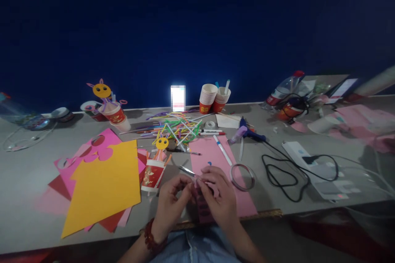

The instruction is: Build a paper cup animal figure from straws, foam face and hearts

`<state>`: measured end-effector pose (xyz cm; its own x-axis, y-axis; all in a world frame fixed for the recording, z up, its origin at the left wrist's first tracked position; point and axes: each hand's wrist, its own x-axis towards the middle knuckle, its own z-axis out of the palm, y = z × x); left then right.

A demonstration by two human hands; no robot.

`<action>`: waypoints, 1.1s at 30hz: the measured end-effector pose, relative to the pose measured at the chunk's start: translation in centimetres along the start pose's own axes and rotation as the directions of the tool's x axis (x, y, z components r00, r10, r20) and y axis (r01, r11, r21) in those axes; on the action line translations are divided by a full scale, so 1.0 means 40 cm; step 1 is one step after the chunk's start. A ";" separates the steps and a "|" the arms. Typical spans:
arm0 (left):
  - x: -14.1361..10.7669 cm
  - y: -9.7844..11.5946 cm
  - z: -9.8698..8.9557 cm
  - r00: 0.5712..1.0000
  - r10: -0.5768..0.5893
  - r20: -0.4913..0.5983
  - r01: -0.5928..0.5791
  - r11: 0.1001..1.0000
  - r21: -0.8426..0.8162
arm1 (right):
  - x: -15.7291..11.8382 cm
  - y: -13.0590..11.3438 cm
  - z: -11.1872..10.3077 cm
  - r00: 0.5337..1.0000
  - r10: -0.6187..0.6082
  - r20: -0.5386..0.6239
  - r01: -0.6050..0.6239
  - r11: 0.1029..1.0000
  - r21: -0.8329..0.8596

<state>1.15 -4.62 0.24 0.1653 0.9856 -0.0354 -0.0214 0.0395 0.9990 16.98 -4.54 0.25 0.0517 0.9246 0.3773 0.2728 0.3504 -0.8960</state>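
Note:
My left hand and my right hand meet above the front edge of the table, fingertips pinched together. Between them is a small pinkish piece, mostly hidden by the fingers. Below the right fingers hangs a dark pink strip marked with a row of oval shapes. Just beyond the fingertips lies a metal blade, its other end hidden. To the left stands a red paper cup with a yellow googly-eyed face above it. A pink paper sheet lies under and behind my right hand.
Yellow paper covers pink sheets at left. Coloured pipe cleaners lie in a heap at the back. On the right are a tape roll, a blue glue gun, a looped black cable and a white power strip.

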 end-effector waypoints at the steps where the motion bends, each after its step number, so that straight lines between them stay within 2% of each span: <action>1: 0.002 -0.001 0.000 1.000 0.008 -0.011 -0.008 1.000 0.022 | 0.000 0.000 0.001 0.999 -0.027 0.037 0.027 1.000 -0.013; 4: 0.009 -0.006 0.000 0.999 0.043 -0.007 -0.042 0.998 0.042 | 0.000 0.002 0.007 0.995 -0.001 0.103 -0.001 1.000 0.026; 7: 0.015 -0.011 -0.011 0.997 0.070 -0.026 -0.069 0.996 0.058 | 0.006 0.013 0.008 0.995 0.042 0.092 -0.044 0.999 0.027; 9: 0.015 -0.016 -0.025 0.993 0.082 -0.083 -0.071 0.990 0.124 | 0.013 0.027 0.000 0.997 0.035 0.071 -0.033 0.999 -0.028; 11: 0.012 -0.024 -0.037 0.987 0.126 -0.104 -0.095 0.960 0.265 | 0.017 0.043 -0.012 0.996 0.020 0.083 -0.011 0.994 -0.107; 14: 0.009 -0.045 -0.041 0.979 0.194 0.062 -0.197 0.820 0.538 | 0.016 0.064 -0.027 0.985 0.027 0.168 0.002 0.985 -0.174; 16: 0.011 -0.059 -0.033 0.967 0.185 0.175 -0.254 0.696 0.671 | 0.012 0.073 -0.032 0.979 0.041 0.201 -0.003 0.983 -0.185; 19: 0.023 -0.066 -0.016 0.967 0.125 0.221 -0.254 0.541 0.802 | 0.003 0.078 -0.036 0.979 0.055 0.195 -0.014 0.979 -0.202; 22: 0.037 -0.057 -0.008 0.969 0.066 0.238 -0.239 0.481 0.843 | -0.003 0.081 -0.044 0.983 0.066 0.173 -0.030 0.979 -0.203; 26: 0.045 -0.051 -0.012 0.970 0.057 0.236 -0.228 0.544 0.808 | -0.010 0.083 -0.054 0.983 0.081 0.162 -0.051 0.983 -0.178; 29: 0.040 -0.053 -0.020 0.968 0.121 0.219 -0.241 0.689 0.684 | -0.018 0.082 -0.049 0.976 0.133 0.172 -0.111 0.985 -0.128; 31: 0.034 -0.049 -0.029 0.957 0.212 0.200 -0.288 0.791 0.539 | -0.027 0.078 -0.038 0.955 0.228 0.191 -0.224 0.974 -0.042; 33: 0.028 -0.040 -0.042 0.930 0.318 0.187 -0.367 0.838 0.403 | -0.037 0.072 -0.023 0.907 0.358 0.221 -0.390 0.913 0.122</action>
<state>-0.30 -3.32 -1.47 0.3312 0.8981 0.2895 0.3187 -0.3953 0.8615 18.58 -5.03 -2.69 -0.0680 0.9972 -0.0301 0.1115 -0.0224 -0.9935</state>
